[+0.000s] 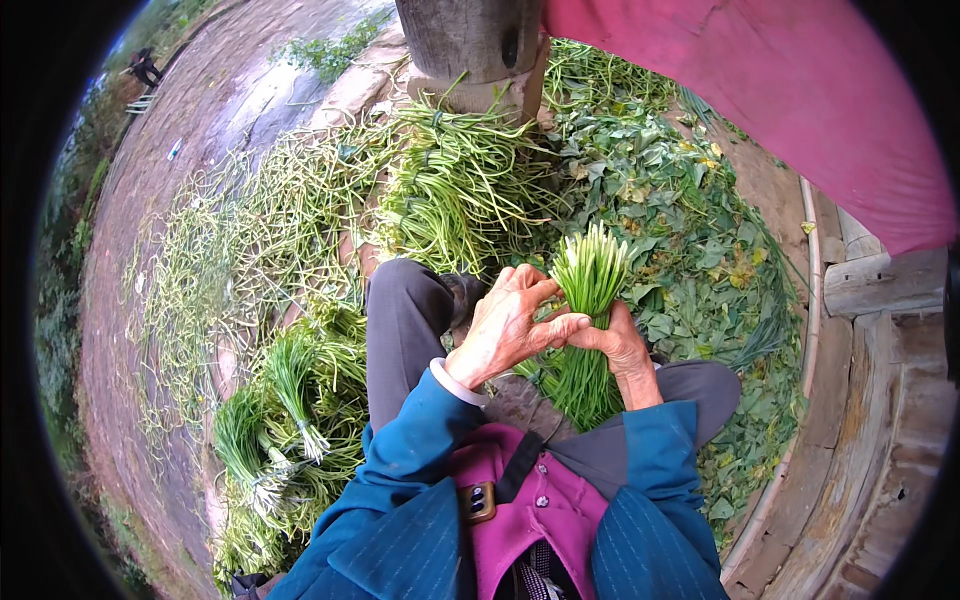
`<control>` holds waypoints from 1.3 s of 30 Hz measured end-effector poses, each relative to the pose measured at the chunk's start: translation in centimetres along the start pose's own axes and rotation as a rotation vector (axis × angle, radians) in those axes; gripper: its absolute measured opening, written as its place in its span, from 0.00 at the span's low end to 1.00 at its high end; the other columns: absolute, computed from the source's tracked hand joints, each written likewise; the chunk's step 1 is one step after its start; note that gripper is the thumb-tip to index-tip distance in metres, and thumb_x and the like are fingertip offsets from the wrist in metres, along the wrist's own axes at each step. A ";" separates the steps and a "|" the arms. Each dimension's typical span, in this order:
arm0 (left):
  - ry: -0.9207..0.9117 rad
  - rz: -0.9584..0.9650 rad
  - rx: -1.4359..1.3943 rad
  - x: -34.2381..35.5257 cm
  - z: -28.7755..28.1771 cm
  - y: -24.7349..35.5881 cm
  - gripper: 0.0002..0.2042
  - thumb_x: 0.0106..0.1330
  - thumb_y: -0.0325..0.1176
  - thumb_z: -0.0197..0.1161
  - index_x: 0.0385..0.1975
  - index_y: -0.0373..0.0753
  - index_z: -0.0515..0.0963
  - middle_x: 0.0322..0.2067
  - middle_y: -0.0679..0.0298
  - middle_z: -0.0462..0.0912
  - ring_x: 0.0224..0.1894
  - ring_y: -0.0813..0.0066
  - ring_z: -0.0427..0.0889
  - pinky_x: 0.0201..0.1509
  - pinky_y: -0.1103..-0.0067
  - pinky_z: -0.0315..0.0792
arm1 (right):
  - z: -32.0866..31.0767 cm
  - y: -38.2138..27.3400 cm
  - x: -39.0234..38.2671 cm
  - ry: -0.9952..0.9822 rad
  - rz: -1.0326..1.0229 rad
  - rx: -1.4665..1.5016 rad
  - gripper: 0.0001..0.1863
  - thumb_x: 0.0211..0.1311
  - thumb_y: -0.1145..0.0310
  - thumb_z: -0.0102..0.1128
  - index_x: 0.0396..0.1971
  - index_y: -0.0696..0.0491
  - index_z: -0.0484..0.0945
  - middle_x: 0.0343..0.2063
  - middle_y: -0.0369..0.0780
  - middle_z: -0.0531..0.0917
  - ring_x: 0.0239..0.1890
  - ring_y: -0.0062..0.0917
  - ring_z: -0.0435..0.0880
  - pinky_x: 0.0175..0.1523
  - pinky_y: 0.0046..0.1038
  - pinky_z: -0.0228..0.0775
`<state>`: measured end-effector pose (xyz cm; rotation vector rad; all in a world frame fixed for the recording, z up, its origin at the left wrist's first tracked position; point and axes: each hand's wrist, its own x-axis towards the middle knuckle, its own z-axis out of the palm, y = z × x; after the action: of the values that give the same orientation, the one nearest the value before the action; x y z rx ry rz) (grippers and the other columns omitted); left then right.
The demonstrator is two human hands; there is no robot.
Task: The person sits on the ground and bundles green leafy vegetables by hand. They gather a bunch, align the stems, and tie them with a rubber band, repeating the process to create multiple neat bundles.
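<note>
Above my lap is a bunch of green chives (pixel 592 275), its pale cut ends pointing away from me and its leaves hanging toward my lap. My right hand (pixel 618 352) wraps round the middle of the bunch. On its left side, the curled fingers of my left hand (pixel 515 325) press against the stalks, and the left thumb reaches across toward the right thumb. Any tie at that spot is hidden by the fingers. To my left lie two smaller green bunches (pixel 290 375) with white root ends, on top of a heap of long green stalks (pixel 340 430).
Ahead stands a thick bundle of long green stalks (pixel 455 190) by a wooden post (pixel 475 40) on a stone base. Loose stalks (pixel 230 240) spread over the paving at left. Wilted leaves (pixel 690 240) cover the ground at right, beside wooden planks (pixel 850 450). Pink cloth (pixel 780 90) hangs at upper right.
</note>
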<state>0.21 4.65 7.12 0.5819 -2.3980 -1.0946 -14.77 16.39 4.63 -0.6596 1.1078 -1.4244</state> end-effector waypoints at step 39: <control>0.222 -0.269 -0.789 1.7 2.1 2.2 0.15 0.60 0.26 0.62 0.46 0.36 0.72 0.32 0.70 0.75 0.33 0.85 0.74 0.39 0.86 0.71 | 0.1 0.3 -0.4 0.094 -0.132 0.004 0.25 0.42 0.72 0.67 0.45 0.61 0.74 0.29 0.38 0.79 0.26 0.22 0.78 0.30 0.26 0.74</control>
<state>-2.76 6.29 7.99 0.6905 -1.5370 -1.8301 -14.47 16.79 4.52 -0.6791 1.1516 -1.5837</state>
